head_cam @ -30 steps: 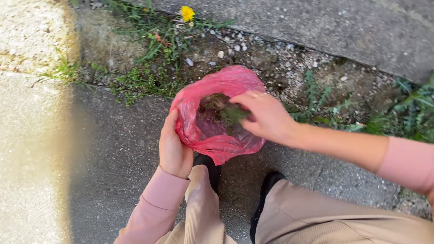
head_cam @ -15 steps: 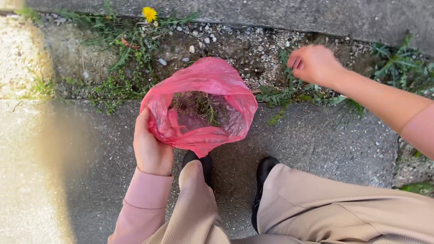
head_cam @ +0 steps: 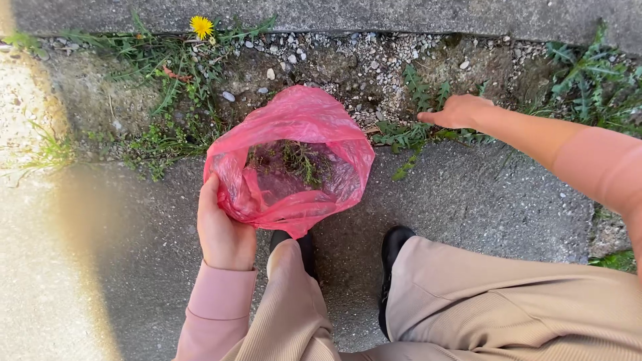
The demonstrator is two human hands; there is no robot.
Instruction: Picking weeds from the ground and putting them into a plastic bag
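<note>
My left hand [head_cam: 224, 227] grips the near-left rim of a red plastic bag [head_cam: 294, 120], holding its mouth open over the pavement. Inside the bag lie pulled green weeds [head_cam: 294, 160]. My right hand [head_cam: 455, 110] reaches out to the right of the bag and rests down on a leafy green weed [head_cam: 408, 134] growing in the gravel strip, fingers pointing left and close together. Whether the fingers have closed on the leaves cannot be told.
A gravel and soil strip [head_cam: 361, 57] runs between concrete slabs. A yellow dandelion flower [head_cam: 200, 27] and grass [head_cam: 160, 134] grow at upper left, more weeds [head_cam: 588, 73] at upper right. My black shoes [head_cam: 394, 244] and beige trousers [head_cam: 508, 307] are below.
My right hand left the bag's mouth, swung out to the right, and has now dropped onto the weed in the gravel. The left hand keeps holding the bag.
</note>
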